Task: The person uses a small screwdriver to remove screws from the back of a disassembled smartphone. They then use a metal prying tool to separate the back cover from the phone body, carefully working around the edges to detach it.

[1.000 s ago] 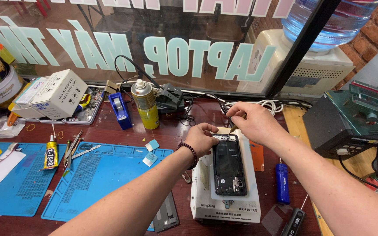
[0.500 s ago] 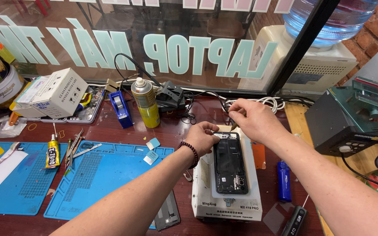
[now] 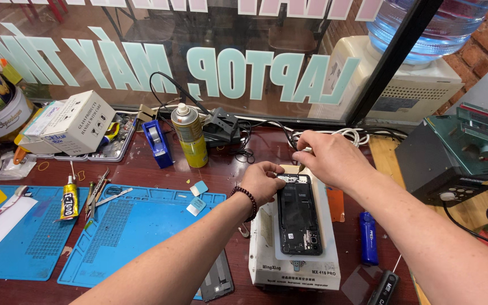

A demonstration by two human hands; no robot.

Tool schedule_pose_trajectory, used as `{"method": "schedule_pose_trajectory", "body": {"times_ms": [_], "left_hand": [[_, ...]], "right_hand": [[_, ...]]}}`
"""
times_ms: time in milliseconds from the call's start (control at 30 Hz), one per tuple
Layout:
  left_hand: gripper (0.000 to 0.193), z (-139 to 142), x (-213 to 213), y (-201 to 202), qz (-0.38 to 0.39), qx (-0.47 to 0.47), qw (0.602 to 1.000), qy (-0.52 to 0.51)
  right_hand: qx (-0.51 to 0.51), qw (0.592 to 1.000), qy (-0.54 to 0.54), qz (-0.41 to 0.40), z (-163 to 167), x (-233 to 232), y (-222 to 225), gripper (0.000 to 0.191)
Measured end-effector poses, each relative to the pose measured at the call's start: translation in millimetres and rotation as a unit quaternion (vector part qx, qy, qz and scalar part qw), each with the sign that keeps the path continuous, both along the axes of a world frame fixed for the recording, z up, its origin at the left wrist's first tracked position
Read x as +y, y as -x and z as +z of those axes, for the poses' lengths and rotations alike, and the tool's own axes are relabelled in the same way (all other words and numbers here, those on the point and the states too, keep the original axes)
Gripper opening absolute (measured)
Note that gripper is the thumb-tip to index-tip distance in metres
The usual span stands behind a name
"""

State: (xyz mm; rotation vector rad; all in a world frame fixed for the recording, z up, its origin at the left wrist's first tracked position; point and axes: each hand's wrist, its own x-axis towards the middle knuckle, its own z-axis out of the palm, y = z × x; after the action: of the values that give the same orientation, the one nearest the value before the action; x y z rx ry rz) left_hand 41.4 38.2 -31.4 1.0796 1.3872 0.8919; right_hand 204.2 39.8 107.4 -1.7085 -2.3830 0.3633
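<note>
Lying face down with its back cover off, a dark opened phone [image 3: 299, 214] rests on top of a white heating pad unit [image 3: 293, 268] near the front edge of a reddish workbench [image 3: 232, 164]. The right hand [image 3: 327, 159] pinches a slim metal tool [image 3: 301, 164], its tip set at the phone's top edge, at twelve o'clock of the handset. The left hand [image 3: 262, 182], fingers curled, presses on the phone's upper left corner at about ten o'clock; whether it grips anything small cannot be told.

A slip of the tool tip looks the main hazard: too much sideways force could scratch the exposed board or tear a thin flex cable. Should the steadying hand ease off, the handset might skid across the smooth pad.

At three o'clock of the pad lie an orange card [image 3: 335, 204] and a blue-handled screwdriver [image 3: 369, 238]. At nine o'clock spreads a blue silicone work mat [image 3: 136, 237] with tweezers [image 3: 96, 193] and a glue tube [image 3: 69, 199]. At eleven o'clock stands a yellow spray can [image 3: 190, 135], close enough that a swinging elbow could tip it, beside a blue tape dispenser [image 3: 157, 143].
</note>
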Motion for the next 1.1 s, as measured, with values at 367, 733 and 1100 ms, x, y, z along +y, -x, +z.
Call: {"method": "schedule_pose_trajectory", "body": {"times_ms": [367,733,1100], "left_hand": [[0.032,8.6,-2.8,0.5,-0.005,0.007,1.0,0.017],[0.035,4.0,-0.1,2.5,-0.023,0.022,0.999,0.002],[0.033,4.0,0.5,4.8,-0.013,0.008,1.0,0.01]], "right_hand": [[-0.005,1.0,0.003,0.018,3.8,5.0,1.3,0.024],[-0.005,0.999,-0.051,0.019,-6.9,6.7,0.4,0.024],[-0.005,0.998,-0.044,-0.048,-3.4,-5.3,12.4,0.029]]}}
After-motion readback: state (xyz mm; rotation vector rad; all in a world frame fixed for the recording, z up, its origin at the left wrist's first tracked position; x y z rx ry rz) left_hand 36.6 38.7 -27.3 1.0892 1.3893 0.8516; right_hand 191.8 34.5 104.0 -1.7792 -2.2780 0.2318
